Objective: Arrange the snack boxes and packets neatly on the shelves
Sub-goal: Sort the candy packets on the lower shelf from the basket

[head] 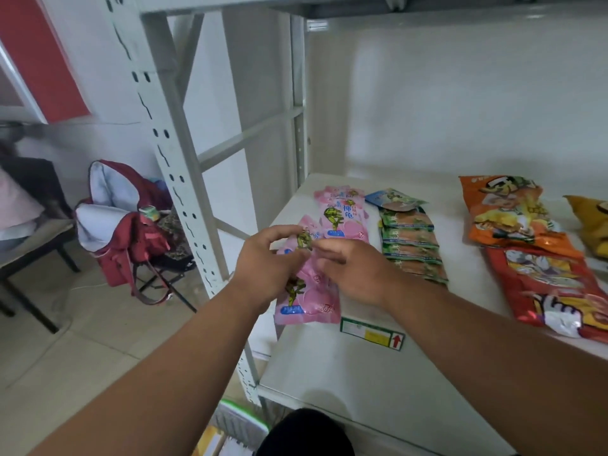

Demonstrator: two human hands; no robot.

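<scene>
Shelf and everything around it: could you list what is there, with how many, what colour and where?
shelf: one, white, across the right half
pink packets: at least three; one flat at the shelf's left rear, the others in the hands
green packets: overlapping row, count unclear, green and brown, right of the pink ones
blue packet: one, behind the green row
orange bag: one, shelf right
red bag: one, in front of the orange bag
yellow bag: one, far right edge
jacket: one, dark red, on a chair at left
left hand: grips a pink packet
right hand: grips a pink packet
</scene>
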